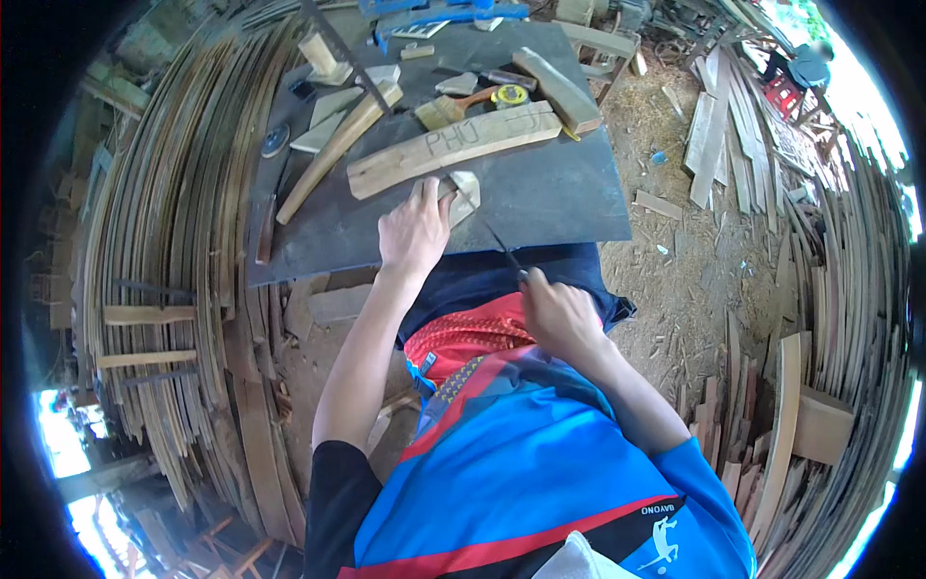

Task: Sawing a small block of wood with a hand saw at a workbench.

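Just my side of the long lettered timber [458,147], the person's left hand [417,232] has its grip on a small pale block [467,197] over the worktop [555,198]; farther from that timber, the right hand [561,314] clenches a thin dark tool [512,259] angled toward the block.

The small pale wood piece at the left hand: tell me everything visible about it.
The small pale wood piece looks like bare, angular-edged timber. The left hand holds it, hiding part of it. It is over the dark tabletop, nearer the person than the long lettered block. The narrow tool in the right hand reaches to it; whether they touch, or the piece lies flat, can't be told.
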{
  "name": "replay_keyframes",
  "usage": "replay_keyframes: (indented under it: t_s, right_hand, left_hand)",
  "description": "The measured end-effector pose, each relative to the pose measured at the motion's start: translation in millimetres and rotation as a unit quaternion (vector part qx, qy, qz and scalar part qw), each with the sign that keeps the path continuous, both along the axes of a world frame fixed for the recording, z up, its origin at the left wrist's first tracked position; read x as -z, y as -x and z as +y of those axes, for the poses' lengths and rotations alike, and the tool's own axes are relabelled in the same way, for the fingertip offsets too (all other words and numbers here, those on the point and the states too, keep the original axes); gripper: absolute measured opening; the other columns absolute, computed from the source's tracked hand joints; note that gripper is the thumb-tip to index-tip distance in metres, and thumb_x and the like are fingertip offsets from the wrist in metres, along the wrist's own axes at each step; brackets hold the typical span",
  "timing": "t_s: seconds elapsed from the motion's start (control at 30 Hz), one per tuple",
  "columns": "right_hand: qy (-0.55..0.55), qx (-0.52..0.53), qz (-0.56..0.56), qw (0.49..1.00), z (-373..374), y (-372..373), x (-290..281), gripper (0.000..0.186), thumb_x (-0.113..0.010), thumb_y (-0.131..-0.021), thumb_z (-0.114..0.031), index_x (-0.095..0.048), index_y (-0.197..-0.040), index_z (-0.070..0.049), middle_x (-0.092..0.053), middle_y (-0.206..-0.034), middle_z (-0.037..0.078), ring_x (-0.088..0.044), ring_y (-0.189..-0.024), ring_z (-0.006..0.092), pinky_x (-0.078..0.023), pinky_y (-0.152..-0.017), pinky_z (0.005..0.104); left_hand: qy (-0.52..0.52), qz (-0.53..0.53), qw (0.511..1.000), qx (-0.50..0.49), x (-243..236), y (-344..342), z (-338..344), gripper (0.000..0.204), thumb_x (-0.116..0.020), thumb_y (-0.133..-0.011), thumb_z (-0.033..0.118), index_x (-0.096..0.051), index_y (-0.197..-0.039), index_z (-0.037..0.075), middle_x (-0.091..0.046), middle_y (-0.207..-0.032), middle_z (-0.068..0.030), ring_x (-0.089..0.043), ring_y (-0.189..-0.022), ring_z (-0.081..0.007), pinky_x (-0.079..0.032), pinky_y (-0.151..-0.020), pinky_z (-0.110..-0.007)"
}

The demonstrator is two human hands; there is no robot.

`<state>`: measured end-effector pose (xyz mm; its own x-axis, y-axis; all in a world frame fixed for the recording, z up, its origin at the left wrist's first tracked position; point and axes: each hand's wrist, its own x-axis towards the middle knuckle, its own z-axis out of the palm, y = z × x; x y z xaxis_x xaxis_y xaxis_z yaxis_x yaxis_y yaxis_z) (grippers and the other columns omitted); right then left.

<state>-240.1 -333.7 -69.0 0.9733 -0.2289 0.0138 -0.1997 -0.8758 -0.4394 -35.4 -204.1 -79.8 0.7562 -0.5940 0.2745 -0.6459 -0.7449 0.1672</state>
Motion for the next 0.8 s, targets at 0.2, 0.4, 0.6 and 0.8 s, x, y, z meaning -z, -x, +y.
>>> replay_keyframes:
  t_s: [0.2, 0.4, 0.6, 0.8]
  right_hand:
    - [-0.039, -0.028, 0.038, 0.998, -26, 40, -39, 0.022, -0.05, -0.098, -0.023, -0.048, -0.089, -0.003, -0.053, -0.056, 0.022, -0.055, -0.056, 0.0436, -0.039, -0.053, 0.0559]
    - [-0.042, -0.036, 0.034, 0.998, -21, 32, -34, 0.021, -0.05, -0.098, -0.022, -0.047, -0.09, -0.002, -0.054, -0.06, 0.024, -0.056, -0.06, 0.0447, -0.039, -0.056, 0.0558]
    - [-0.079, -0.049, 0.064, 0.994, -20, 30, -37, 0.02, -0.051, -0.096, -0.02, -0.048, -0.091, -0.002, -0.057, -0.065, 0.025, -0.058, -0.065, 0.0451, -0.041, -0.059, 0.0562]
    - [-0.063, -0.045, 0.072, 0.994, -22, 34, -31, 0.032, -0.055, -0.096, -0.03, -0.049, -0.087, 0.0, -0.057, -0.061, 0.025, -0.058, -0.062, 0.045, -0.043, -0.057, 0.0556]
  left_hand:
    - [0.022, 0.007, 0.999, 0.029, 3, 16, 6, 0.024, -0.056, -0.095, 0.029, -0.051, -0.105, 0.008, -0.064, -0.091, -0.0102, -0.069, -0.073, -0.0312, -0.054, -0.055, -0.045]
    - [0.012, 0.037, 0.999, 0.03, -6, 3, 7, 0.027, -0.054, -0.097, 0.033, -0.051, -0.105, 0.008, -0.066, -0.09, -0.0116, -0.069, -0.073, -0.0317, -0.055, -0.056, -0.044]
    - [0.012, 0.034, 0.998, 0.042, -6, 5, 8, 0.028, -0.053, -0.098, 0.034, -0.051, -0.105, 0.008, -0.066, -0.089, -0.013, -0.07, -0.073, -0.0325, -0.055, -0.056, -0.044]
    - [0.023, 0.043, 0.997, 0.051, -2, 7, 9, 0.029, -0.053, -0.097, 0.033, -0.051, -0.114, 0.009, -0.069, -0.089, -0.0166, -0.069, -0.074, -0.0359, -0.056, -0.059, -0.047]
